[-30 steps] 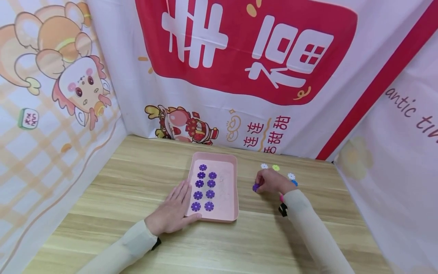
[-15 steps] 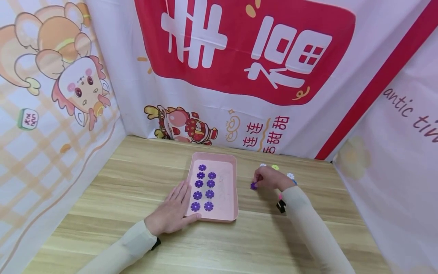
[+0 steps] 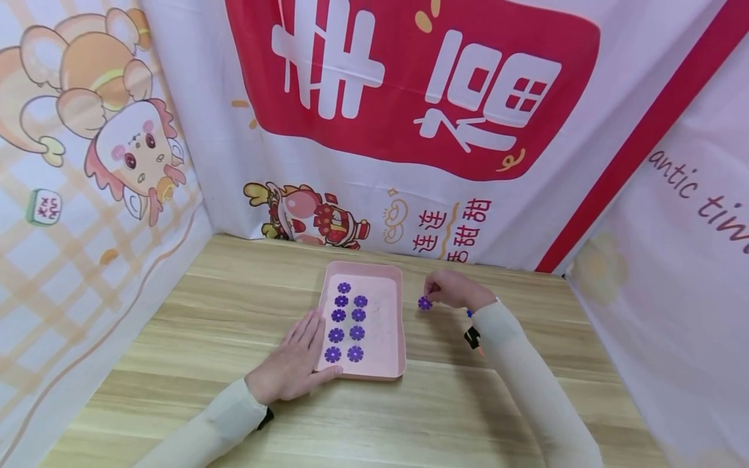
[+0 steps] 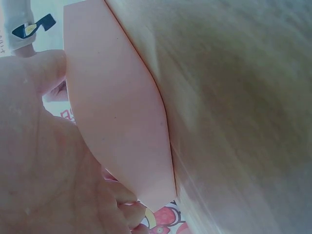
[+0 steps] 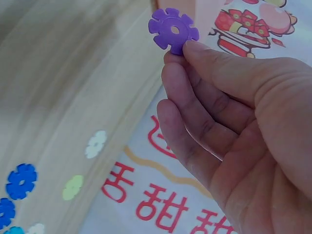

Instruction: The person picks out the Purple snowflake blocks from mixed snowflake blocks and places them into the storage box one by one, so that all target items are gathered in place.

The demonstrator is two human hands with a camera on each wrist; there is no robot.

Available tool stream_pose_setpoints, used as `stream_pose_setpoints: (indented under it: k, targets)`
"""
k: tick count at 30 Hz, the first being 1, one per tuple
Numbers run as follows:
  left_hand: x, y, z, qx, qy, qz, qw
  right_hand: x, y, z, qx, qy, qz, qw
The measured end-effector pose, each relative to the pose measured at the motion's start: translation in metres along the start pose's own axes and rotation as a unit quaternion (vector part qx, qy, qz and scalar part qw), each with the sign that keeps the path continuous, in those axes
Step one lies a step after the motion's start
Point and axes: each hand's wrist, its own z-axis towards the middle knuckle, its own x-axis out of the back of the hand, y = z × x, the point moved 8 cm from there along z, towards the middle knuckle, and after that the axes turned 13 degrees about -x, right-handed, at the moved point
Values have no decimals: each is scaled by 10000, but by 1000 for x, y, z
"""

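Between thumb and fingertips my right hand [image 3: 453, 289] pinches a purple snowflake disc [image 5: 174, 30], held above the table to the right of the pink tray [image 3: 393, 325]. Inside the tray, several purple snowflake discs [image 3: 355, 354] lie in two columns along its left side. My left hand [image 3: 289, 364] lies against the tray's left edge and near corner, fingers fairly straight and thumb on the near rim. The left wrist view has the palm [image 4: 44, 161] beside the tray's pink outer wall [image 4: 117, 97].
Loose discs lie on the wooden table [image 3: 409, 422] by the right hand: blue [image 5: 22, 181], yellow-green [image 5: 73, 187] and white [image 5: 96, 144]. In the head view the right hand and forearm hide most of them. Printed curtains [image 3: 304, 156] border the table at the back and both sides.
My right hand has moved left and away from me with the purple disc, drawing closer to the tray. The left hand and the discs in the tray have kept their places.
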Motion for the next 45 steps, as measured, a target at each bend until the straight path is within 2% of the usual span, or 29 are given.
stream_pose_setpoints:
  k: [9,16,23,32,40,45]
  targets:
    - [-1,-1,0,6,11,-41,10000,13,-29,11,111,171,-201,9996]
    - [-2,-2,0,44,-5,-117,9999,14,-50,30,119,285,-322,9990]
    - [-2,-3,0,66,-15,-136,9999,11,-68,50,177,404,-85,9990]
    - [-3,-3,1,57,-37,-129,9999,-5,-83,77,152,351,363,9986]
    - [-2,0,0,28,-54,-101,9999,-24,-88,94,113,355,728,9967]
    - [-3,-2,-1,59,-39,-64,10000,-33,-86,102,-138,515,917,9944]
